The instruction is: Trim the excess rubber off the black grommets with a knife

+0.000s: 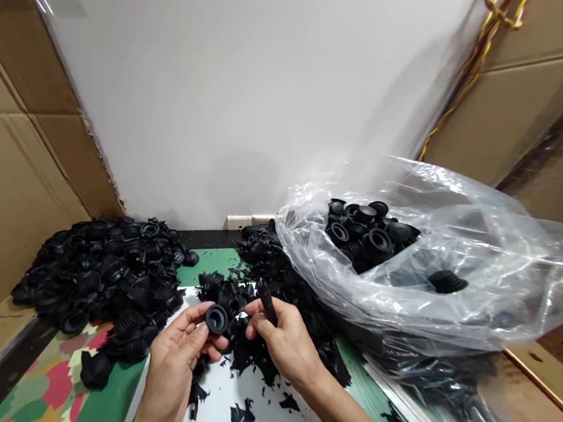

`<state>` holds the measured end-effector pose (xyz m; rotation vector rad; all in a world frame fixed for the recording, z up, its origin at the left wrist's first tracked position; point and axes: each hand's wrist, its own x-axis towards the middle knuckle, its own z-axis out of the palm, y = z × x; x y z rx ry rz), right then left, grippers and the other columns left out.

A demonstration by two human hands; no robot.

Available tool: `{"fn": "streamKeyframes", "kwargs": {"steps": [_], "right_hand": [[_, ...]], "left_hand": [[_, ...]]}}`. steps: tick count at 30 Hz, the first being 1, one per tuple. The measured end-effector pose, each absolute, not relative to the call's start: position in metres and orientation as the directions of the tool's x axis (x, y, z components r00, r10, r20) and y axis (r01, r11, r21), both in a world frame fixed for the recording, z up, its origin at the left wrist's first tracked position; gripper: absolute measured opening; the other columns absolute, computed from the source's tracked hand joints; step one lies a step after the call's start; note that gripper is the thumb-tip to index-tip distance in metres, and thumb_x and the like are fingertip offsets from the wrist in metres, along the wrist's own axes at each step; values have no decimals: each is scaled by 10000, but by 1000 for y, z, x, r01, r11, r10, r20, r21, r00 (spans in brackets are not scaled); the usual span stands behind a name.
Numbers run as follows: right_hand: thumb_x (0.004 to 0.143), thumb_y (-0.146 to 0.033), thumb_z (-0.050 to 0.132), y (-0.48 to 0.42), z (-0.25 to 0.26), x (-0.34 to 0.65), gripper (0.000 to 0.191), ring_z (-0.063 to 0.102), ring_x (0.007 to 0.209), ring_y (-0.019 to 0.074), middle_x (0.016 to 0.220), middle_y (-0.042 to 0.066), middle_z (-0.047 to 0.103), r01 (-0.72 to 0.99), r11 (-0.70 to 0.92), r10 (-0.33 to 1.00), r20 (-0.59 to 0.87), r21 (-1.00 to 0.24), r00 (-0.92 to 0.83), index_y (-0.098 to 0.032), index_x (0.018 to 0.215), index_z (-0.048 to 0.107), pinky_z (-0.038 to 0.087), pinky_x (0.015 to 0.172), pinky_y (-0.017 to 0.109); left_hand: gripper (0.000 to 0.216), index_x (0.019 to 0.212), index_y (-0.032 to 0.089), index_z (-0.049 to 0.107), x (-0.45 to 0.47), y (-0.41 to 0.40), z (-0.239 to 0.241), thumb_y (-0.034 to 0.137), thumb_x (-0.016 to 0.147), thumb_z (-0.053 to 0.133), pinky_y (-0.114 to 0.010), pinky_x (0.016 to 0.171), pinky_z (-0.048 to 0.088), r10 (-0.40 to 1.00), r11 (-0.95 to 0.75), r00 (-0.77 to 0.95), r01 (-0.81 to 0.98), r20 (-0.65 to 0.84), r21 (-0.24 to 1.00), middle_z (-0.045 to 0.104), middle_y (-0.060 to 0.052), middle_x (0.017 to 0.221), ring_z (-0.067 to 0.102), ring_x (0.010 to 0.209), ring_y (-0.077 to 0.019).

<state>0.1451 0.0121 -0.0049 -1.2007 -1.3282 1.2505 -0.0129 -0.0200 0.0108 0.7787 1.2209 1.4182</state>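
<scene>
Left hand [176,354]: grip narrow, thumb and fingertips pinching round black rubber part [216,319] by rim, part held just above white sheet [216,402], open end facing me. Right hand [284,340]: grip closed on thin black trimming strip [267,305], just beside part; cannot tell if strip touches it. Loose black scraps [250,359] lie on sheet under both hands. Heap of like parts [104,273] on desk [99,410] at left. Clear plastic bag [454,289] holding more at right.
</scene>
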Motion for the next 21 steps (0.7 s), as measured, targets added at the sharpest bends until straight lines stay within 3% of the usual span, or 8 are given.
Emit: {"fn": "streamKeyframes", "kwargs": {"steps": [9,12,17,21], "right_hand": [[770,-230,493,12,-4,144,175,531,525,143,496,-41,556,40,15,995,11,-999,-101,-144,849,623,411,583,266],[746,-194,495,12,-6,144,178,566,586,159,555,-26,591,41,21,996,17,-999,-87,-145,862,620,435,639,286],[646,-103,531,12,-8,145,221,616,833,207,822,32,675,55,74,996,70,-996,-62,-161,828,642,450,806,328],[706,-162,553,10,-6,144,129,600,728,191,735,20,661,42,38,995,35,-998,-90,-154,799,643,452,716,308]], "left_hand": [[379,935,129,718,-13,-18,10,332,624,793,-229,511,478,972,63,-204,-265,-119,962,708,-52,676,621,547,-149],[375,935,132,726,-13,-18,11,325,620,790,-232,518,481,971,55,-210,-262,-113,964,720,-60,733,622,565,-151],[314,963,172,734,-16,-19,7,297,675,751,-216,569,483,979,16,-197,-206,-58,978,737,-50,819,602,583,-121],[307,997,189,731,-19,-20,4,292,708,719,-222,604,486,984,2,-176,-160,-30,987,735,-43,793,614,627,-136]]}}
